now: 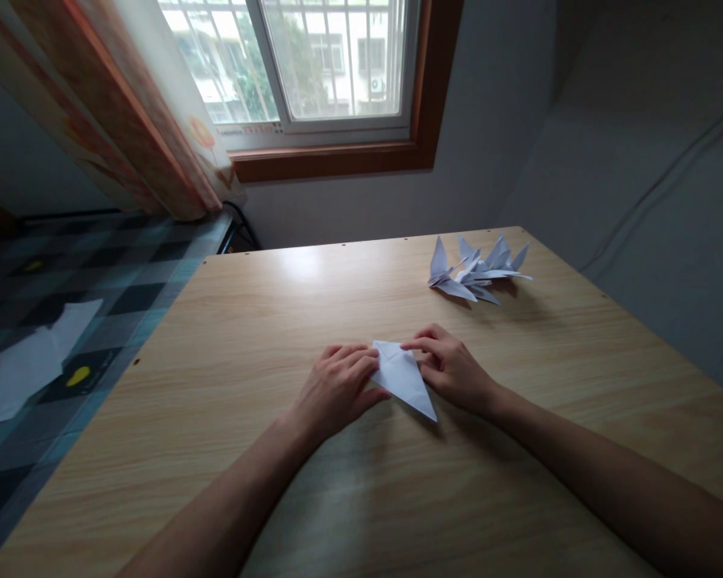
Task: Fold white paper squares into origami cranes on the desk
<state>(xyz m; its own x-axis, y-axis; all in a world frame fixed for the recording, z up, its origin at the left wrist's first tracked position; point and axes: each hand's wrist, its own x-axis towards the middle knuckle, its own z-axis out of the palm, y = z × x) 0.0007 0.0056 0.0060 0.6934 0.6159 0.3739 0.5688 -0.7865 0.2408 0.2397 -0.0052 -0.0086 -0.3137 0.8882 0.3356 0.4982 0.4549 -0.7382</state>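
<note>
A folded piece of white paper lies on the wooden table between my hands, its long point toward me and to the right. My left hand rests along its left edge, fingertips on the paper and thumb by its lower left side. At the upper right edge, my right hand touches the paper with the index finger, its other fingers curled beside the sheet. Creases show near the top of the paper. Farther back on the right stands a cluster of folded white paper cranes with raised wings.
The light wooden table ends at a far edge below a window. To the left, a checked cloth covers a lower surface with white paper sheets on it. A patterned curtain hangs at the upper left.
</note>
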